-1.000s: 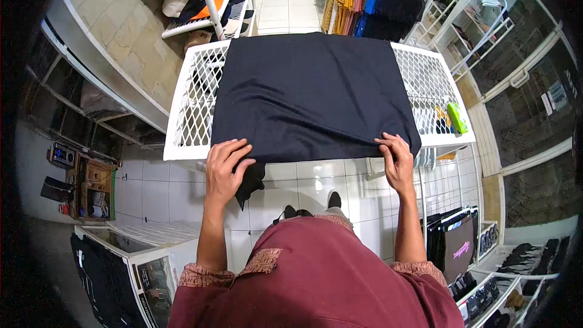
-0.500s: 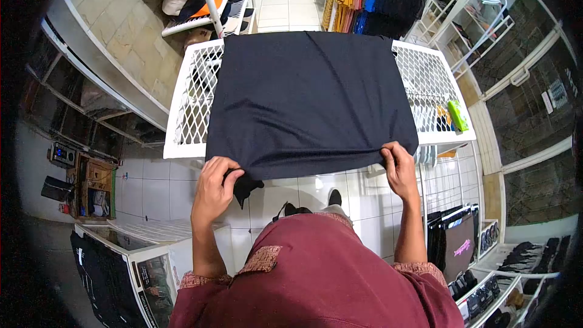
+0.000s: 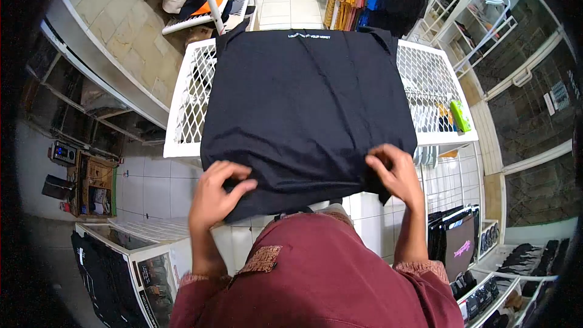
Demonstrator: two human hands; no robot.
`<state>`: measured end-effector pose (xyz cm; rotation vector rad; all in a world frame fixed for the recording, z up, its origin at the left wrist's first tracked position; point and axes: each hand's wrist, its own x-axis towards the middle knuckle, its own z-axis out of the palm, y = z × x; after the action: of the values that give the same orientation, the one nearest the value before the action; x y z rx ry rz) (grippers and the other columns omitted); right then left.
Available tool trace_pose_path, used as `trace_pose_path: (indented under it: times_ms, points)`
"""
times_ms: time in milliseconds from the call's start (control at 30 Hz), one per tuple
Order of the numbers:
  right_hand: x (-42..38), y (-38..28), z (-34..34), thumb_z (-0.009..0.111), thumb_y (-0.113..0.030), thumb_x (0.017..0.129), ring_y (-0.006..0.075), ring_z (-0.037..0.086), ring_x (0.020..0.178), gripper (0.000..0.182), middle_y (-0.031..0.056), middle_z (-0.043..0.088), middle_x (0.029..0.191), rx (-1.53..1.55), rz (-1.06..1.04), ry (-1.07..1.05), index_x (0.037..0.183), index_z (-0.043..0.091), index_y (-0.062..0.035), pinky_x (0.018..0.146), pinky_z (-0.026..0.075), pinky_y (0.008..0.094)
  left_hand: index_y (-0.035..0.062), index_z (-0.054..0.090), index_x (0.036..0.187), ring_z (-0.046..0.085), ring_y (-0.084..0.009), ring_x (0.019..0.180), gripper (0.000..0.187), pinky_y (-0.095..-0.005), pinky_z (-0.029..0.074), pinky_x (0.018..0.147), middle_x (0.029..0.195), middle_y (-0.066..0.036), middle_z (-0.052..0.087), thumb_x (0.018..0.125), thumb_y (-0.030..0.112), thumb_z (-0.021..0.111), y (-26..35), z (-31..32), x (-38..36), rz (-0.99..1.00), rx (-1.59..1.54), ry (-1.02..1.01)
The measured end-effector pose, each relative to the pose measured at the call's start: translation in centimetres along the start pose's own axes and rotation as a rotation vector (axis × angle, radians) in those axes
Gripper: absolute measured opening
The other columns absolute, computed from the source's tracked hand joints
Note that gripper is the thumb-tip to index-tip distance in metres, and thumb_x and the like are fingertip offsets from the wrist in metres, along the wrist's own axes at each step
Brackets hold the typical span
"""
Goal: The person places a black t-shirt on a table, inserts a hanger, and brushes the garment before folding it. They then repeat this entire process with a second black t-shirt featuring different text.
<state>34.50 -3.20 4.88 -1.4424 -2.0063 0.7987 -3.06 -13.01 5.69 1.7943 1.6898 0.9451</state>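
Observation:
A black T-shirt [image 3: 303, 103] lies spread over a white mesh-topped table, with small white lettering near its far edge. Its near part drapes over the table's front edge and shows several creases. My left hand [image 3: 217, 195] is at the shirt's near left corner, thumb and fingers apart, nothing gripped between them. At the near right side, my right hand [image 3: 396, 173] hovers right by the cloth with its thumb and fingers spread. A dark fold of the shirt hangs below that hand.
The white mesh table [image 3: 172, 140] shows on both sides of the shirt. A bright green object [image 3: 460, 116] lies on its right end. Caps fill a shelf [image 3: 209, 6] at the back left; a rack of hanging shirts [image 3: 364, 0] stands behind. Display racks flank me on both sides.
Both hands have let go of the cloth and opened. The shirt has slid toward me, so its near edge hangs lower and the white lettering now shows at the far edge.

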Motion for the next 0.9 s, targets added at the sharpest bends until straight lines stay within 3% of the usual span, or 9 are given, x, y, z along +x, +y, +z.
trace_pose_path:
  times_ms: [167, 300, 467, 600, 633, 700, 733, 767, 900]
  points:
    - [5.8, 0.3, 3.0, 0.075, -0.021, 0.090, 0.0367, 0.065, 0.078, 0.019, 0.0166, 0.064, 0.082, -0.326, -0.239, 0.276, 0.091, 0.071, -0.0021, 0.070, 0.053, 0.0462, 0.0008, 0.072, 0.095, 0.064, -0.0321, 0.092, 0.023, -0.0423, 0.051, 0.081, 0.094, -0.012, 0.069, 0.089, 0.022, 0.077, 0.1, 5.5, 6.8, 0.181, 0.235, 0.312]
    - [7.2, 1.1, 4.3, 0.079, -0.022, 0.087, 0.0345, 0.066, 0.080, 0.020, 0.0151, 0.067, 0.084, -0.465, -0.125, 0.278, 0.091, 0.073, -0.0027, 0.072, 0.053, 0.0440, 0.0022, 0.072, 0.100, 0.062, -0.0314, 0.099, 0.030, -0.0429, 0.050, 0.086, 0.102, -0.011, 0.067, 0.089, 0.030, 0.078, -2.3, 7.4, 8.4, 0.130, 0.392, 0.329]
    - [7.5, 1.5, 4.2, 0.081, -0.027, 0.083, 0.0373, 0.066, 0.088, 0.027, 0.0169, 0.067, 0.090, -0.533, -0.160, 0.370, 0.089, 0.071, -0.0020, 0.078, 0.054, 0.0466, 0.0041, 0.070, 0.120, 0.062, -0.0314, 0.106, 0.047, -0.0443, 0.048, 0.094, 0.112, -0.011, 0.066, 0.086, 0.035, 0.080, -2.1, 6.7, 8.6, 0.091, 0.431, 0.312]
    - [8.8, 1.0, 2.2, 0.087, -0.048, 0.072, 0.0330, 0.068, 0.102, 0.056, 0.0143, 0.071, 0.104, -0.647, -0.028, 0.245, 0.108, 0.076, -0.0051, 0.086, 0.055, 0.0445, 0.0051, 0.064, 0.135, 0.058, -0.0339, 0.121, 0.064, -0.0449, 0.045, 0.105, 0.128, -0.015, 0.064, 0.084, 0.039, 0.081, -3.1, 5.7, 9.7, 0.117, 0.419, 0.225]
    - [9.3, 1.1, 1.8, 0.087, -0.048, 0.072, 0.0330, 0.068, 0.102, 0.056, 0.0143, 0.071, 0.104, -0.648, -0.027, 0.249, 0.108, 0.076, -0.0051, 0.086, 0.055, 0.0445, 0.0062, 0.059, 0.143, 0.053, -0.0351, 0.130, 0.077, -0.0460, 0.040, 0.112, 0.138, -0.016, 0.059, 0.080, 0.045, 0.083, -3.4, 5.2, 10.1, 0.068, 0.386, 0.156]
    - [10.3, 1.5, 1.1, 0.086, -0.061, 0.065, 0.0314, 0.065, 0.113, 0.078, 0.0129, 0.069, 0.118, -0.706, 0.022, 0.108, 0.121, 0.073, -0.0078, 0.093, 0.052, 0.0466, 0.0069, 0.057, 0.145, 0.051, -0.0352, 0.133, 0.083, -0.0470, 0.038, 0.114, 0.140, -0.016, 0.057, 0.078, 0.048, 0.084, -3.7, 4.7, 10.7, 0.076, 0.407, 0.142]
    - [10.7, 1.6, 0.8, 0.086, -0.061, 0.065, 0.0314, 0.065, 0.113, 0.078, 0.0129, 0.069, 0.118, -0.707, 0.020, 0.111, 0.121, 0.073, -0.0078, 0.093, 0.052, 0.0466, 0.0075, 0.055, 0.147, 0.049, -0.0352, 0.135, 0.088, -0.0479, 0.036, 0.115, 0.142, -0.016, 0.056, 0.076, 0.050, 0.085, -4.0, 4.4, 11.0, 0.080, 0.431, 0.126]
    - [11.2, 1.8, 0.5, 0.087, -0.066, 0.060, 0.0315, 0.062, 0.119, 0.091, 0.0132, 0.066, 0.125, -0.705, 0.052, 0.059, 0.128, 0.070, -0.0090, 0.098, 0.050, 0.0478, 0.0095, 0.051, 0.151, 0.044, -0.0367, 0.140, 0.106, -0.0497, 0.032, 0.119, 0.149, -0.018, 0.051, 0.066, 0.061, 0.088, -4.5, 4.1, 11.6, 0.038, 0.406, 0.077]
    - [13.1, 2.7, -0.2, 0.089, -0.075, 0.044, 0.0334, 0.049, 0.138, 0.128, 0.0154, 0.053, 0.147, -0.663, 0.146, -0.069, 0.149, 0.054, -0.0111, 0.112, 0.040, 0.0515, 0.0071, 0.049, 0.152, 0.034, -0.0386, 0.149, 0.121, -0.0536, 0.023, 0.123, 0.156, -0.023, 0.043, 0.057, 0.071, 0.087, -5.4, 3.6, 12.9, 0.024, 0.456, 0.048]
